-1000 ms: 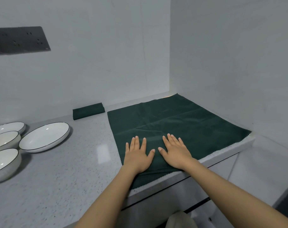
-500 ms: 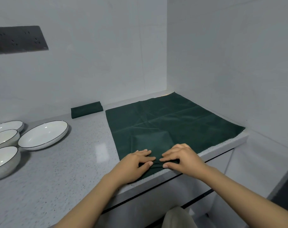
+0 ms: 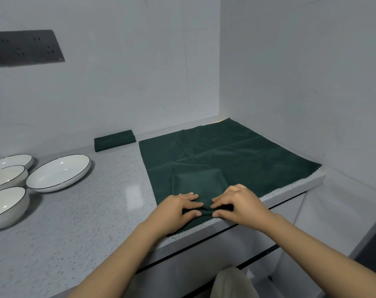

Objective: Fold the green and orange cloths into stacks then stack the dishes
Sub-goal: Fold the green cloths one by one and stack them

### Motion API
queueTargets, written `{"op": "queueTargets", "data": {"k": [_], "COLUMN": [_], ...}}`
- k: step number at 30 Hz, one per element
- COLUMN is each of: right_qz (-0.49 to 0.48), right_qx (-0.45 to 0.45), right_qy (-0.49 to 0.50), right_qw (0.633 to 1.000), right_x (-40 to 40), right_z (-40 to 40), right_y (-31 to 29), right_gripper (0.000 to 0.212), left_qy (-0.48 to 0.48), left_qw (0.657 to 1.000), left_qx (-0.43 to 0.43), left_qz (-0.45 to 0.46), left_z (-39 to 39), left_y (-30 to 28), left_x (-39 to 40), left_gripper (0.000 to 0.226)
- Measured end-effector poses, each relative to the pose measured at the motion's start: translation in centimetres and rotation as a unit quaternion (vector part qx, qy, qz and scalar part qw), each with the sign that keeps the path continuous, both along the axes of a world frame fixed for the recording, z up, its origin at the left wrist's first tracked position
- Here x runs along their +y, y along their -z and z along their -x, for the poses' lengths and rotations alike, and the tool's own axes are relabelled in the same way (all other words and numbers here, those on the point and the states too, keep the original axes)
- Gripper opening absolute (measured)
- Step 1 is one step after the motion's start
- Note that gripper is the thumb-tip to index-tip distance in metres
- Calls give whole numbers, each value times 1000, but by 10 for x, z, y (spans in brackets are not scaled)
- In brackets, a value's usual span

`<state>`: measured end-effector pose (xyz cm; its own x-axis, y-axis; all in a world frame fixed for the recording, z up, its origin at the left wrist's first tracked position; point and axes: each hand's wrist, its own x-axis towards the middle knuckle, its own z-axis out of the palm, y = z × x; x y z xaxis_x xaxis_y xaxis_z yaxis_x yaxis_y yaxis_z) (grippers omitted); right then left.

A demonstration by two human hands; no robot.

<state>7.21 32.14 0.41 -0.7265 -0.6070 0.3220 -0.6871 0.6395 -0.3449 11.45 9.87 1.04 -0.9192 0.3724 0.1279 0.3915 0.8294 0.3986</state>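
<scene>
The green cloth (image 3: pixel 236 155) lies spread on the grey counter (image 3: pixel 86 222), filling the corner at 1 o'clock; its far edge meets the back wall and its right edge follows the side wall. Its near edge lies along the counter's front edge. A small folded part (image 3: pixel 196 181) sits on the cloth just beyond the hands. The left hand (image 3: pixel 175 210) and the right hand (image 3: pixel 238 203) are side by side at the near edge, and the fingers (image 3: pixel 220 214) of both are curled and pinch the fabric. A folded green cloth (image 3: pixel 114 140) rests by the back wall at 11 o'clock. Four white dishes (image 3: pixel 58 173) stand at 9 o'clock, close together. Between dishes and cloth the counter is open.
</scene>
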Motion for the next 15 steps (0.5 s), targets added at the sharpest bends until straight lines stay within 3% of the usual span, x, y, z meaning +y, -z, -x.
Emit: {"op": "queueTargets", "data": {"k": [8, 12, 15], "right_qz": [-3, 2, 5], "right_qx": [-21, -42, -87], "right_qy": [36, 16, 12], "right_qw": [999, 999, 996], "right_x": [-1, -3, 0], "right_z": [5, 6, 9], "right_y": [1, -7, -14], "right_gripper": [21, 18, 30], "left_qy": [2, -31, -61], "left_qw": [1000, 998, 995], "left_qx": [-22, -13, 7], "left_qz": [-14, -51, -73], "left_z": [-1, 1, 3], "left_y": [-2, -5, -10], "left_x": [0, -4, -4], "left_gripper": [41, 29, 17]}}
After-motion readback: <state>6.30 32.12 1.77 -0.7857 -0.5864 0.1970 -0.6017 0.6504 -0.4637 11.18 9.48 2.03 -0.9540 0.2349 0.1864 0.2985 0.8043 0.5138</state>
